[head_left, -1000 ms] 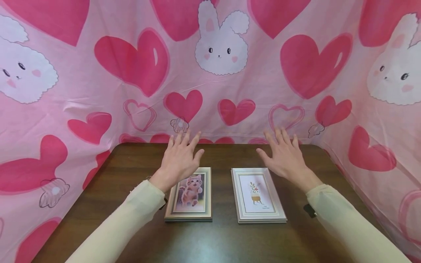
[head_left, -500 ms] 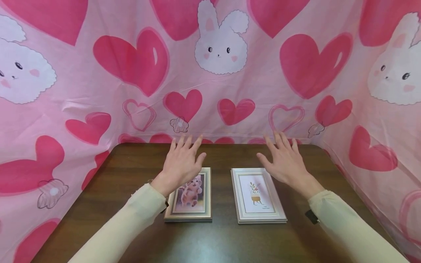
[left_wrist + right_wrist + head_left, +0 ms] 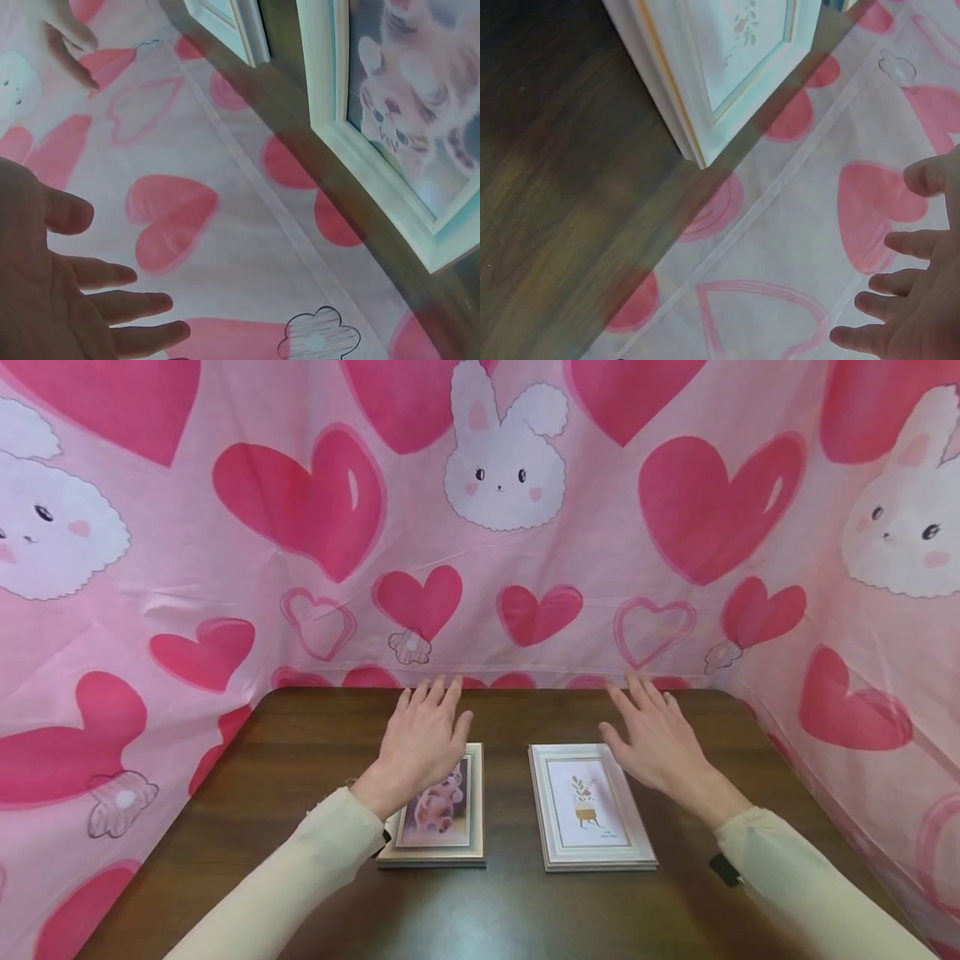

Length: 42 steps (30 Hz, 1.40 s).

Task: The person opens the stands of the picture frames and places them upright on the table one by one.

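Two picture frames lie flat, side by side, on a dark wooden table. The left one, a cream-gold picture frame (image 3: 477,827), shows a kitten picture (image 3: 435,814). The right one, a white picture frame (image 3: 558,852), shows a potted plant drawing (image 3: 585,802). My left hand (image 3: 420,743) hovers above the kitten frame's upper left part, hiding it in the head view, with fingers spread and straight. Over the upper right corner of the white frame, my right hand (image 3: 660,743) is held out palm down, its fingers also extended. Both hands hold nothing; the wrist views show bare palms.
The brown wooden tabletop (image 3: 510,918) runs back to a pink cloth backdrop (image 3: 600,527) printed with hearts and rabbit heads. This cloth encloses the back and both sides. Dark bands sit at the wrists below the pale sleeves (image 3: 300,860).
Both hands have lowered slightly, the left drifting a little right and the right a little right as well. The picture frames stay where they were.
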Motion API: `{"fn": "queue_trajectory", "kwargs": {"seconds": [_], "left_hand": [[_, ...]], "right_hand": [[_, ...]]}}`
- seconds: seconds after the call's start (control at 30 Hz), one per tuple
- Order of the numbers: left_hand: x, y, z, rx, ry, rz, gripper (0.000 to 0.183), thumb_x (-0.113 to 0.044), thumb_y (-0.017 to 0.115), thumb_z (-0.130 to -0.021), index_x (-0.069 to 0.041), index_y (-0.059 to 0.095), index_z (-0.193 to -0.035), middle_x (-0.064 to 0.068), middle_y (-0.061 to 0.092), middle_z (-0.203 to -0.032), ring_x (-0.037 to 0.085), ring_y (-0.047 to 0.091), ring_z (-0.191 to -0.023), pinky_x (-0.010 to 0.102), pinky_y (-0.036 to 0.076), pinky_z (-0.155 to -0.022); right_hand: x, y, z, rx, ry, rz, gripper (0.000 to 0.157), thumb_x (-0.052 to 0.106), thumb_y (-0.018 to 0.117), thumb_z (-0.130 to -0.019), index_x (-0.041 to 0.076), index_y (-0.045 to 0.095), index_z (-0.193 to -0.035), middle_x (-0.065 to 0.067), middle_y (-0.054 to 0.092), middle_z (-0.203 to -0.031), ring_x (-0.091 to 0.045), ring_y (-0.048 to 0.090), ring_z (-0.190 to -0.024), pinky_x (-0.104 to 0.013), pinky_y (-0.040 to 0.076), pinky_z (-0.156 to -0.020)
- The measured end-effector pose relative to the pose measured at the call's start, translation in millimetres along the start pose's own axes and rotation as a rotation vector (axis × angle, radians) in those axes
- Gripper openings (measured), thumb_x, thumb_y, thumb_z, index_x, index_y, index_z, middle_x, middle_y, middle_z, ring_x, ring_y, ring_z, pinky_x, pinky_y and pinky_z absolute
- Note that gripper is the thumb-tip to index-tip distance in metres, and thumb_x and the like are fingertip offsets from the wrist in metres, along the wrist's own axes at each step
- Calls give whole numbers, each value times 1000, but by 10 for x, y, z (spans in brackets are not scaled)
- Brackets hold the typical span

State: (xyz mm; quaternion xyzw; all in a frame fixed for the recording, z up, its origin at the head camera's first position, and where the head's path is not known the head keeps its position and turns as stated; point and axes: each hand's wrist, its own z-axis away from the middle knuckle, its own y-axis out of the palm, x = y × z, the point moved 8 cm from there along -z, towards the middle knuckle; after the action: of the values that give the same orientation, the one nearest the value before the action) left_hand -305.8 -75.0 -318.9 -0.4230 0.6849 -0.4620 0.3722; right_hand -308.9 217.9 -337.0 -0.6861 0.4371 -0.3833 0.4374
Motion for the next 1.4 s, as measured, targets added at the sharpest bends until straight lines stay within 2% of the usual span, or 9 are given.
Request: {"fn": "queue_trajectory", "kwargs": {"seconds": [0.23, 0.5, 0.67, 0.87, 1.13, 1.27, 1.4], "left_hand": [[-100, 69, 34, -5, 28, 0, 62, -38, 47, -109, -4, 41, -161, 15, 46, -161, 40, 41, -147, 59, 25, -121], [-187, 183, 57, 35, 41, 2, 62, -39, 46, -109, -5, 41, -161, 11, 44, -164, 38, 42, -147, 59, 26, -120], [-233, 258, 66, 62, 46, 12, 62, -40, 46, -109, -6, 41, -161, 10, 43, -164, 38, 43, -147, 60, 26, -120], [-325, 329, 66, 79, 71, 14, 61, -41, 47, -109, -6, 44, -160, 10, 45, -163, 36, 51, -140, 58, 33, -116], [-432, 444, 78, 102, 104, 25, 60, -40, 52, -108, -9, 47, -159, 12, 49, -159, 38, 56, -133, 56, 45, -106], [-461, 523, 75, 136, 111, 36, 61, -42, 53, -107, -11, 47, -159, 14, 48, -160, 38, 53, -135, 57, 43, -107], [-490, 630, 80, 206, 105, 68, 65, -46, 53, -106, -15, 42, -162, 13, 46, -162, 39, 48, -140, 59, 39, -112]], "right_hand": [[5, 5, 76, -17, -27, 33, 68, 26, 67, -98, 2, 44, -158, -32, 39, -160, -52, 37, -146, -68, 28, -115], [11, 43, 136, -20, -49, 45, 65, 23, 67, -97, 1, 48, -155, -31, 49, -153, -51, 49, -135, -69, 39, -107], [-27, 78, 175, -12, -44, 39, 64, 24, 66, -97, 1, 49, -154, -31, 50, -152, -50, 50, -134, -69, 40, -105], [-67, 111, 230, 1, -54, 41, 61, 24, 66, -97, 1, 52, -152, -30, 53, -149, -50, 53, -131, -69, 42, -101], [-130, 252, 338, 90, -39, -5, 64, 22, 70, -97, 3, 50, -154, -29, 53, -150, -51, 51, -133, -72, 40, -103], [-157, 319, 377, 105, -44, -14, 65, 22, 72, -95, 3, 51, -153, -29, 53, -149, -50, 50, -134, -73, 39, -103], [-176, 367, 430, 116, -67, 3, 65, 24, 73, -95, 3, 52, -153, -28, 55, -147, -49, 50, -133, -71, 39, -103]]}}
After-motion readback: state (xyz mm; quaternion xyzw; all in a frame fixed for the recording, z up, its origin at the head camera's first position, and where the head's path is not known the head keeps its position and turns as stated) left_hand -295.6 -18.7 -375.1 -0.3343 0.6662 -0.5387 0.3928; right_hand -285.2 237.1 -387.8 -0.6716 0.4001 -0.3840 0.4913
